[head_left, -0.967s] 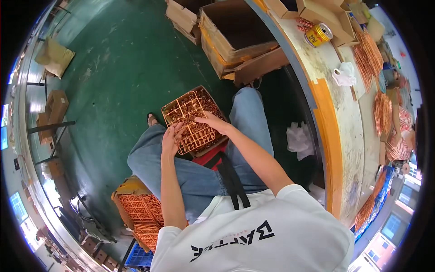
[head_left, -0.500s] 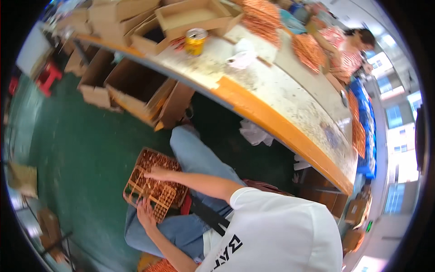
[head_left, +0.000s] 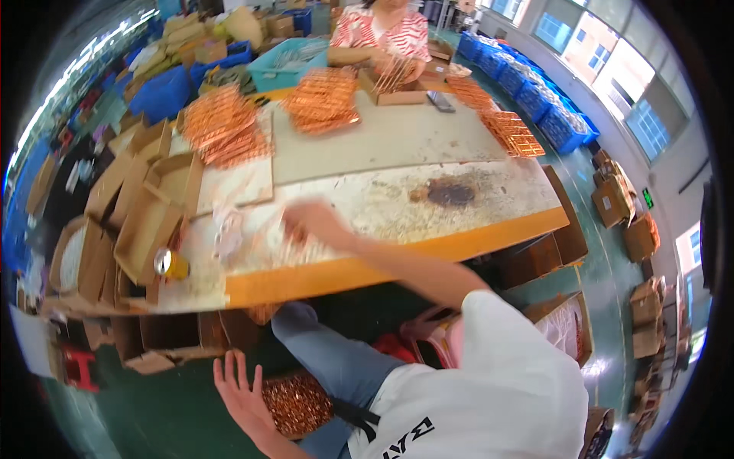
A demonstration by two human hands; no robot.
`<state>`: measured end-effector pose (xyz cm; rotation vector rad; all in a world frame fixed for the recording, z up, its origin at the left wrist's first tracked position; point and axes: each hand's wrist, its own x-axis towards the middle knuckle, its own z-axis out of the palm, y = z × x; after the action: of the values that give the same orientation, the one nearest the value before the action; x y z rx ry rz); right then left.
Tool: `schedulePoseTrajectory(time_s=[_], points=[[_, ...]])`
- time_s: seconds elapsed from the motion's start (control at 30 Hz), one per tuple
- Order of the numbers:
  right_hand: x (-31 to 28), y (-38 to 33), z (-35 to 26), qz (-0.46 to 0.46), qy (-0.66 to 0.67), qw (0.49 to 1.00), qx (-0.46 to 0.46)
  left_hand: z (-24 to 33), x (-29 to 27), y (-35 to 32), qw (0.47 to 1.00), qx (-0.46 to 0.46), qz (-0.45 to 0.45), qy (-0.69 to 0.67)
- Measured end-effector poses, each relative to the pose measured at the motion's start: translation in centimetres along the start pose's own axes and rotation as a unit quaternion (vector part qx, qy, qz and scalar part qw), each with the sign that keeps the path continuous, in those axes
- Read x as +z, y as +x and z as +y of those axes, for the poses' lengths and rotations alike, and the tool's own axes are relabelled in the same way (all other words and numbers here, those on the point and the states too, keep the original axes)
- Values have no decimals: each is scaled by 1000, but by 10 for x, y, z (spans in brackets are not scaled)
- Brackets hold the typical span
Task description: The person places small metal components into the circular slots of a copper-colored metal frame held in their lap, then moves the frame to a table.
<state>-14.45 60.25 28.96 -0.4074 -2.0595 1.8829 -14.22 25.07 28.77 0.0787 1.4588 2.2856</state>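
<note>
My right hand [head_left: 310, 219] is over the worktable, smeared by motion. A faint reddish blur shows just below its fingers, and I cannot make out whether anything is held. To its left lies a crumpled white plastic bag [head_left: 228, 233]. My left hand [head_left: 243, 394] is raised, fingers spread, with nothing in it. Beside it, by my leg, is a box heaped with small shiny copper-coloured pieces [head_left: 297, 405]; the hand and forearm overlap its left side.
The worktable [head_left: 367, 180] has an orange front edge and a dark stain. Stacks of copper-coloured grids [head_left: 321, 99] lie on its far side, where a person [head_left: 382, 42] works. A yellow can [head_left: 171, 264] and cardboard boxes [head_left: 149, 229] stand left; blue crates [head_left: 562, 126] line the right.
My right hand has left the box and moved up over the table. My left hand has let go of the copper-coloured grid, which no longer shows on the box. The view has turned toward the table.
</note>
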Motion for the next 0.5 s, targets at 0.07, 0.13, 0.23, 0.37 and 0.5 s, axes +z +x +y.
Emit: schedulePoseTrajectory(time_s=[0.07, 0.13, 0.23, 0.37, 0.5], points=[[-113, 65, -26, 166, -157, 964, -134, -15, 37, 26, 996, -39, -51, 62], [-198, 124, -20, 270, -21, 956, -112, -44, 54, 35, 983, -106, -101, 110], [-394, 159, 37, 388, -493, 779, 7, -89, 93, 30, 967, -190, -131, 112], [-325, 166, 30, 510, -555, 643, -137, -61, 47, 25, 966, -190, 24, 175], [-561, -86, 46, 487, -693, 522, 101, -75, 20, 33, 944, -259, 68, 193]])
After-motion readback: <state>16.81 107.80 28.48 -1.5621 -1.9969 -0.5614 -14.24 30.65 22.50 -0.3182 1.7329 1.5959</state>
